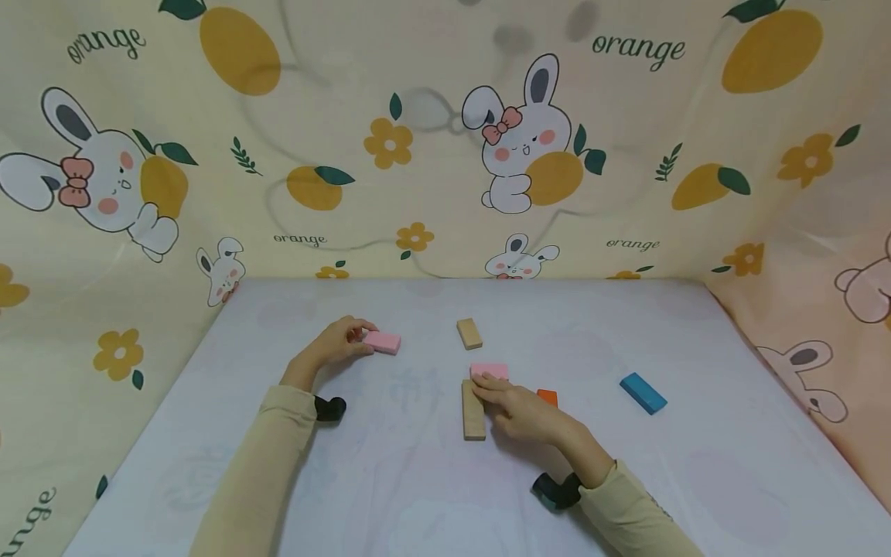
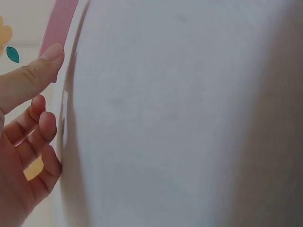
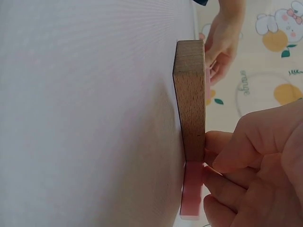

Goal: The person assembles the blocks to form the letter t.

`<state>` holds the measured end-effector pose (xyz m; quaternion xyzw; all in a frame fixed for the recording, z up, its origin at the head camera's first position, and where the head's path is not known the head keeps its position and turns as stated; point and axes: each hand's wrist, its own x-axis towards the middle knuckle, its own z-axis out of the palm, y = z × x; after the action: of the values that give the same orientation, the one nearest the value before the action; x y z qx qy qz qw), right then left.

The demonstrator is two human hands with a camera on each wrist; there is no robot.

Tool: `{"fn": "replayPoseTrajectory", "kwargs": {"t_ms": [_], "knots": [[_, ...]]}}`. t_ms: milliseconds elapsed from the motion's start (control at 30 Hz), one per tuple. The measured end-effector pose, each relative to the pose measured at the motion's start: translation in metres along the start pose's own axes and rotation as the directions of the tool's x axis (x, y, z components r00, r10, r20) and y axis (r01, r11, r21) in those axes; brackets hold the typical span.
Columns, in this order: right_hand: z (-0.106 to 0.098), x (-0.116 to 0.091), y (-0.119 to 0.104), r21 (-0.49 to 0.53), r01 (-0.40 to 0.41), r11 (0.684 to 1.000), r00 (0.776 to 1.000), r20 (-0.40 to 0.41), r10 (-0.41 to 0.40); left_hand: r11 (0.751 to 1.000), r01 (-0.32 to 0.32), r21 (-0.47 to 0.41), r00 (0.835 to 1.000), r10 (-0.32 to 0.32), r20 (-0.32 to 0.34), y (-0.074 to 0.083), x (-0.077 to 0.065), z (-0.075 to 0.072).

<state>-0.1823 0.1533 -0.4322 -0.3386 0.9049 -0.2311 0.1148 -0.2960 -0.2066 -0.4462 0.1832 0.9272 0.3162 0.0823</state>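
My left hand (image 1: 336,342) pinches a pink block (image 1: 382,343) at its left end, at the back left of the table. In the left wrist view the thumb of that hand (image 2: 28,85) lies against the pink block (image 2: 57,28). Around the middle, my right hand (image 1: 524,411) rests its fingertips where a second pink block (image 1: 490,370) meets a long wooden block (image 1: 474,418). In the right wrist view, the wooden block (image 3: 191,113) and pink block (image 3: 191,189) touch end to side, with the right hand's fingers (image 3: 227,189) on them.
A short wooden block (image 1: 469,334) lies behind the second pink block. An orange block (image 1: 547,398) is partly hidden behind the right hand. Farther right lies a blue block (image 1: 643,393). Patterned cloth (image 1: 431,193) rises along the back and sides of the white table (image 1: 390,480).
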Motion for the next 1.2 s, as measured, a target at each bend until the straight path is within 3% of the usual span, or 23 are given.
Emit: {"fn": "replayPoseTrajectory", "kwargs": {"t_ms": [367, 733, 1200], "knots": [[0.000, 0.000, -0.001, 0.005, -0.014, 1.000, 1.000, 0.000, 0.014, 1.000, 0.014, -0.015, 0.999, -0.015, -0.046, 0.002, -0.003, 0.003], [0.002, -0.001, 0.000, 0.004, -0.019, 1.000, 1.000, -0.002, 0.019, 0.999, -0.041, -0.011, 0.990, 0.039, -0.133, 0.008, -0.008, 0.011], [0.001, 0.000, 0.000, 0.011, -0.021, 1.000, 1.000, -0.004, 0.021, 0.998, -0.062, -0.001, 0.978, 0.061, -0.198, 0.021, -0.017, 0.019]]}}
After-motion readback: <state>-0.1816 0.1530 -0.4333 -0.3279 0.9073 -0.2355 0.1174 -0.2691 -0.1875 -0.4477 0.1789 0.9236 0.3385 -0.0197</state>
